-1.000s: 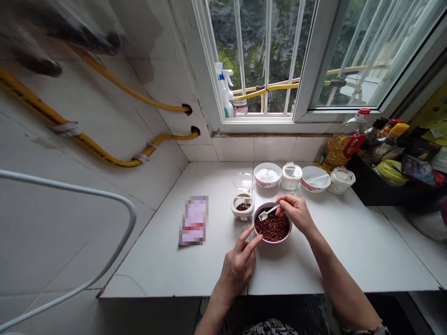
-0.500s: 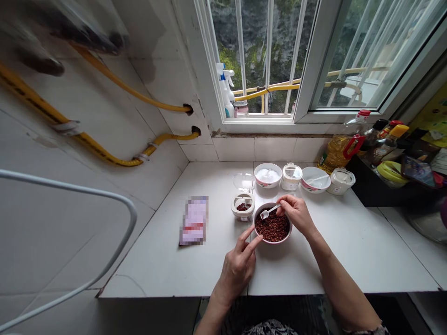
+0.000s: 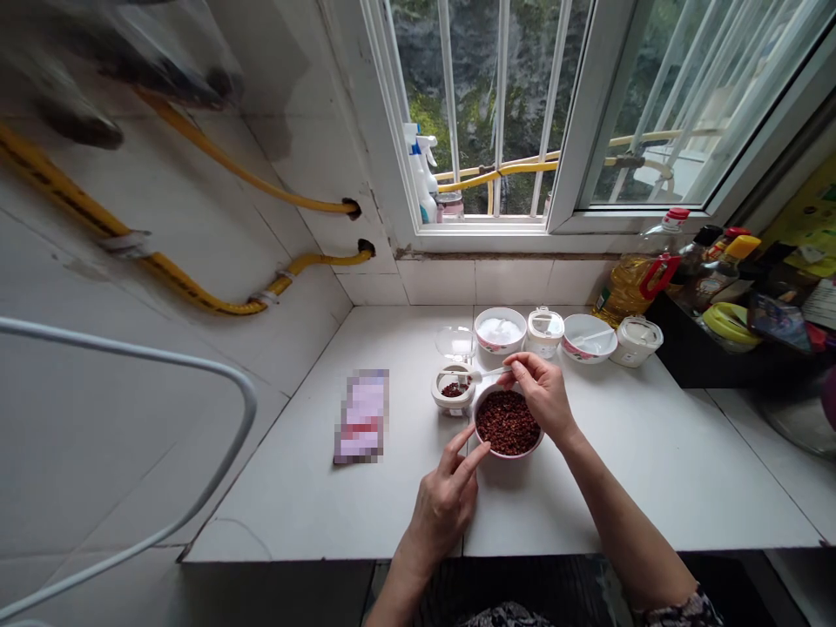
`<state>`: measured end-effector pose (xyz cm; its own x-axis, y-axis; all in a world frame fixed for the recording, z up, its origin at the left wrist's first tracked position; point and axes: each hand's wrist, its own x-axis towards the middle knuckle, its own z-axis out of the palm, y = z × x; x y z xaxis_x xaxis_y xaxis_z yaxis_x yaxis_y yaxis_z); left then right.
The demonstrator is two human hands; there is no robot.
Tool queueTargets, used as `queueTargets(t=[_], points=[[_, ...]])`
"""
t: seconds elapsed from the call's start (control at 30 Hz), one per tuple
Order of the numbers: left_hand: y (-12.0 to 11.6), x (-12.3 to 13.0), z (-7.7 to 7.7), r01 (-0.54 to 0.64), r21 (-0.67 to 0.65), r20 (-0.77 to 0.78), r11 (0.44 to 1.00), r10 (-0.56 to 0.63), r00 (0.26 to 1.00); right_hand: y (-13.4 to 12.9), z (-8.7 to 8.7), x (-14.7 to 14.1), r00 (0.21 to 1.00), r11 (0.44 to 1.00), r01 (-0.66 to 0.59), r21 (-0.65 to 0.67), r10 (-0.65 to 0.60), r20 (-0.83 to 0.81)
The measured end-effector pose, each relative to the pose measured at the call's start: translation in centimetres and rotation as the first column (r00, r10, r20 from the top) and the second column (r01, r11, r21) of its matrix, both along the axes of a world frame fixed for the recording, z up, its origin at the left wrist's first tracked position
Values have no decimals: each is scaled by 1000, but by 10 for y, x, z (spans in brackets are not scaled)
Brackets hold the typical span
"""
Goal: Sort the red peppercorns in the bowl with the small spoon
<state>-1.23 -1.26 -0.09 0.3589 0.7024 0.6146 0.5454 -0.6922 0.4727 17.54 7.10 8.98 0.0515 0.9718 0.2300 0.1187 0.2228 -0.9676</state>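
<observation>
My right hand [image 3: 539,392] is closed on the handle of a small white spoon [image 3: 491,374]. The spoon's scoop is at the right side of a small white seasoning jar [image 3: 452,409], whose clear lid [image 3: 455,340] stands open. Some dark red grains lie inside the jar. In front of my right hand is a round bowl [image 3: 507,455] full of dark reddish-brown peppercorn-like grains [image 3: 508,422]. My left hand [image 3: 448,496] holds the bowl's lower left rim with its fingertips.
Behind are a bowl of white powder [image 3: 500,330], a lidded jar [image 3: 545,331], a bowl with a white spoon [image 3: 588,340] and another jar [image 3: 636,341]. An oil bottle [image 3: 632,274] stands far right. A blurred purple packet [image 3: 363,416] lies left.
My right hand has moved the spoon up and left, from over the grains in the bowl to the edge of the jar. My left hand has stayed at the bowl.
</observation>
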Motion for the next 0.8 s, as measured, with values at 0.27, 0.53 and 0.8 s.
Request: queueTargets(t=[0.27,0.53,0.8], points=[[0,0,0,-5,8,-8,1000,6,1000,-6,-4,-11,910,932,-114,344,-41,412],[0,0,0,-16,0,-11,1000,16,1000,-12,-1,20,954,985,-68,160,17,298],[-1,1,1,-13,1,8,1000,13,1000,-9,-14,19,908,984,-172,45,140,395]])
